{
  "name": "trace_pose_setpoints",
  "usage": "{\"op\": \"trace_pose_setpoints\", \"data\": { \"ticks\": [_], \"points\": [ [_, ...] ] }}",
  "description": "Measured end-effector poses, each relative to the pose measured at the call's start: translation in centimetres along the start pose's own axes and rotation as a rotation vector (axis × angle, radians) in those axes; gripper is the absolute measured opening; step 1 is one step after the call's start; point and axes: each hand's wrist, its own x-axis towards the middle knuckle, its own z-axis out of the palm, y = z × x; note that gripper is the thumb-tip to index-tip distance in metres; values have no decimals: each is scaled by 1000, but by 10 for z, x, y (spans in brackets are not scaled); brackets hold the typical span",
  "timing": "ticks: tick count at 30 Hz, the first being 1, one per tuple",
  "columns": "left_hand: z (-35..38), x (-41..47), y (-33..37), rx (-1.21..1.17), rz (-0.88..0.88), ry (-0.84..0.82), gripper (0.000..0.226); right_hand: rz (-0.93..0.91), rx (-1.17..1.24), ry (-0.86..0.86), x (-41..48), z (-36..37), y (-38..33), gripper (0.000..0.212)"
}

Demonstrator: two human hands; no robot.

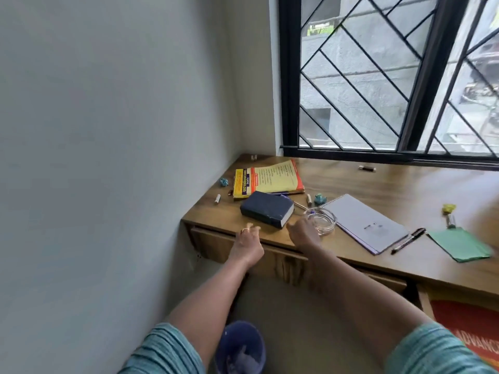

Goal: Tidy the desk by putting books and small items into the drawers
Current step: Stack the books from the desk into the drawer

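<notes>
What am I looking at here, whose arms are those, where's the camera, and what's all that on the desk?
No machine here: a person wears one wide-angle camera on the head, so you see their own two arms reaching out. The left hand hovers at the front edge of the wooden desk, holding nothing. The right hand is beside a glass ashtray; its fingers are hidden, so a grip is unclear. On the desk lie a thick dark blue book, a yellow book, a spiral notebook, pens, green paper and crumpled paper balls. A drawer stands open at right.
</notes>
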Motion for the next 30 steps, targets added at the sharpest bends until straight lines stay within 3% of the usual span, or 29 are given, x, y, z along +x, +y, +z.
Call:
{"op": "trace_pose_setpoints", "data": {
  "ticks": [5, 15, 20, 26, 30],
  "points": [
    [-27, 112, -17, -19, -88, 13, 52, 4, 29, 93, 107, -9, -37, 34],
    [-45, 276, -48, 119, -116, -58, 39, 129, -17, 25, 258, -21, -64, 35],
    [-39, 307, -60, 236, 10, -200, 64, 210, -65, -52, 305, 11, -68, 57],
    [-27, 318, -70, 260, 92, -146, 69, 470, -140, -52, 334, 32, -86, 70],
    [-22, 321, -76, 291, 127, -142, 70, 530, -153, -83, 349, 26, -90, 89]
  ]
}}
